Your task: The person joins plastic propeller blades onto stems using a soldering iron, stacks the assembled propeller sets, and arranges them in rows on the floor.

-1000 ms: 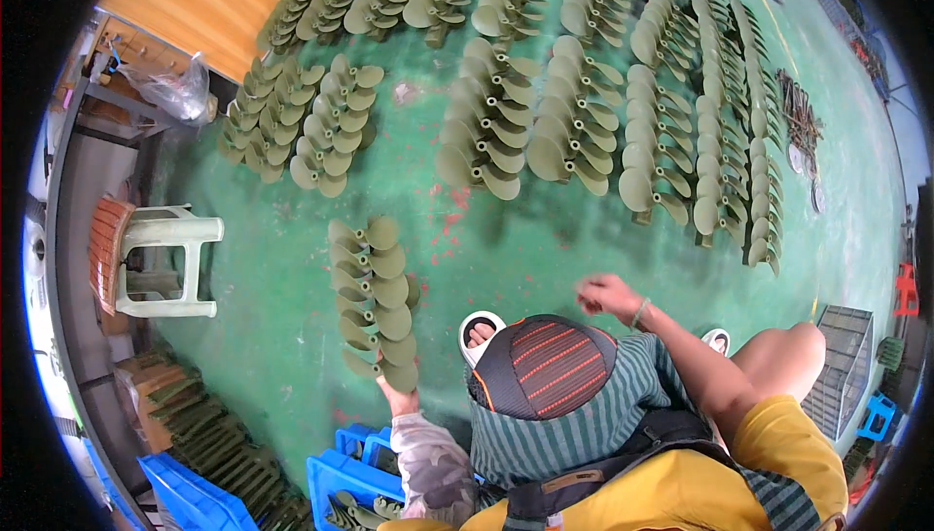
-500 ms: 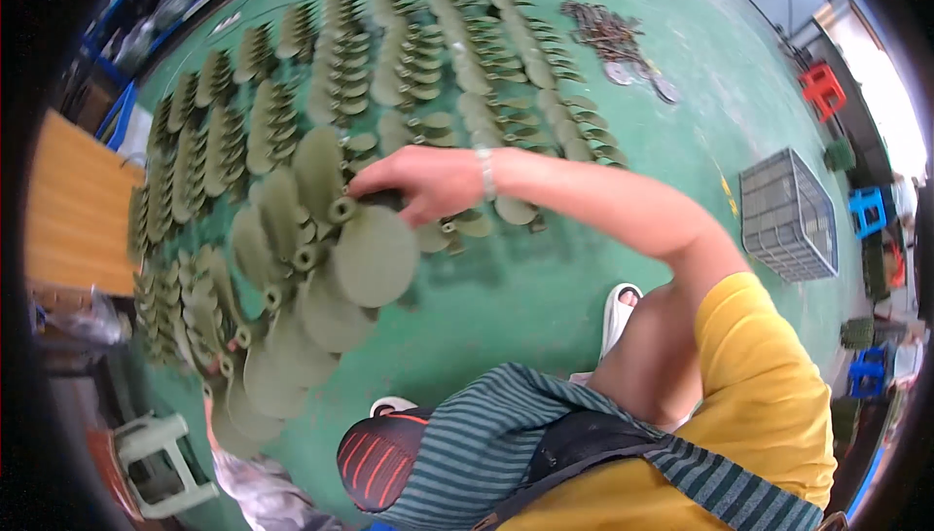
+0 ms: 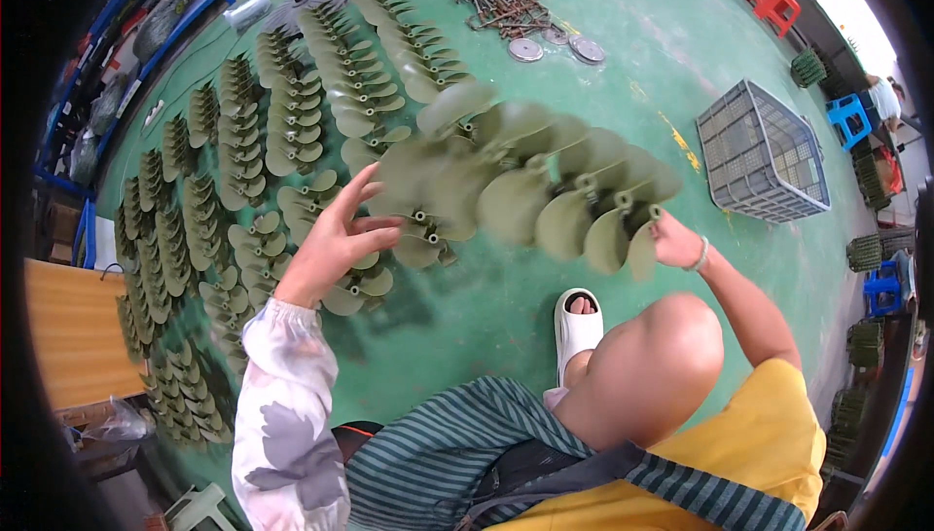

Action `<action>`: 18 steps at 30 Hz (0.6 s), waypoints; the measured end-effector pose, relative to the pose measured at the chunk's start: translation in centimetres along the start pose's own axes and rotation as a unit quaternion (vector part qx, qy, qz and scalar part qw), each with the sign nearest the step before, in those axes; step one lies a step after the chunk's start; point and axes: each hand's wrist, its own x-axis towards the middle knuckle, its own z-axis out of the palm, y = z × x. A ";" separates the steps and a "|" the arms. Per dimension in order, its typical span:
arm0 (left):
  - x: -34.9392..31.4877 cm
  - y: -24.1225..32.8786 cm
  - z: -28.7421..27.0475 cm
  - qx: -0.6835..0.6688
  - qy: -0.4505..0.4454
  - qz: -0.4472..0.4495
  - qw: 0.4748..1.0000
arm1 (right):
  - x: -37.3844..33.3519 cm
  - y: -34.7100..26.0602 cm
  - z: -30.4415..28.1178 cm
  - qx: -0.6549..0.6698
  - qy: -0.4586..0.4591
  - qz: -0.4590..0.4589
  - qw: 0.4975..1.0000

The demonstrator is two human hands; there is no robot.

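A row of olive-green propellers [image 3: 516,210], nested one behind another, slants across the middle above the floor, blurred by motion. My right hand [image 3: 674,242] is closed round its right end; the blades hide part of the fingers. Close to the left end of the row is my left hand [image 3: 331,244], its fingers and thumb spread apart. Whether those fingertips touch the blades I cannot tell. More nested rows of the same propellers [image 3: 292,127] lie on the green floor, ahead and to the left, some right behind my left hand.
Rusty metal rods [image 3: 506,7] lie in a pile at the far side beside round metal discs [image 3: 526,50]. At the right stands a grey plastic crate [image 3: 744,166], with a red stool [image 3: 773,3] and a blue stool [image 3: 848,120] beyond. A wooden board [image 3: 78,336] is at the left edge.
The held propeller row has swung from the left to the right, with my right hand now at its right end. My left hand has come off the row's lower end and opened.
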 end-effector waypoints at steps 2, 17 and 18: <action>-0.1 -0.8 -1.5 0.038 -0.009 -0.017 0.999 | -1.4 2.1 -2.3 -0.036 0.095 0.030 0.994; -22.8 -6.8 -7.4 -0.006 0.303 -0.282 0.910 | 15.9 25.9 -5.3 -0.117 0.288 0.171 0.935; -24.1 -7.5 -7.2 -0.020 0.320 -0.293 0.901 | 16.3 26.7 -5.9 -0.127 0.296 0.160 0.933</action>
